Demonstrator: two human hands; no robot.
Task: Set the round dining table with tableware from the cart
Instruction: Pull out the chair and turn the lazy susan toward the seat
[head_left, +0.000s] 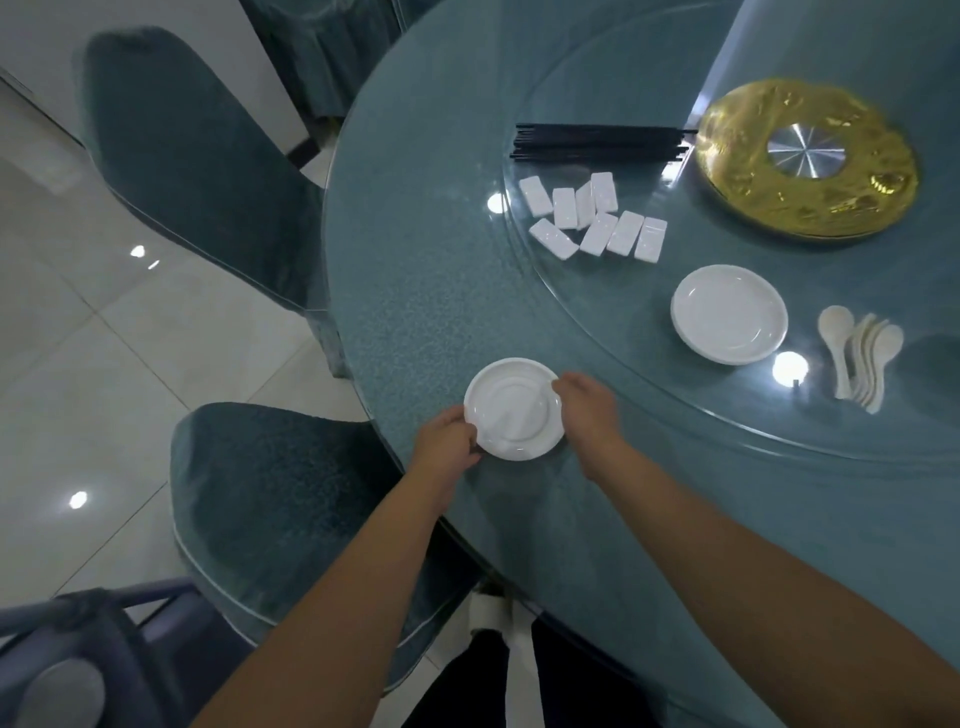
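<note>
A small white plate (514, 409) sits low in the centre of the frame, on the teal table (415, 270) close to its near edge and in front of a covered chair (270, 499); the left hand (447, 441) holds it at the lower-left rim, fingers curled round the edge, and the right hand (584, 402) pinches the upper-right rim with its fingertips; whether the plate is flat on the table or just lifted I cannot tell.

It looks like glazed ceramic or melamine: stiff, light enough for one hand, smooth and likely slippery, and liable to chip if dropped or knocked on the glass; the rim is the sensible place to take hold, at opposite sides as here, so it stays level and can be nudged into position; sliding it over the table should be easy, so small corrections need little force.

On the glass turntable (675, 426) towards the right of the frame wait a stack of white plates (729, 313), a bunch of pale spoons (860, 358), a cluster of white rests (595, 221) and a bundle of black chopsticks (597, 141), with a gold centrepiece (810, 161) at upper right; the stacked plates will be heavier together and best lifted one at a time by the rim; the spoons and rests are small and smooth, so a fingertip pinch would suit them; part of a cart (78, 639) shows at lower left.
</note>
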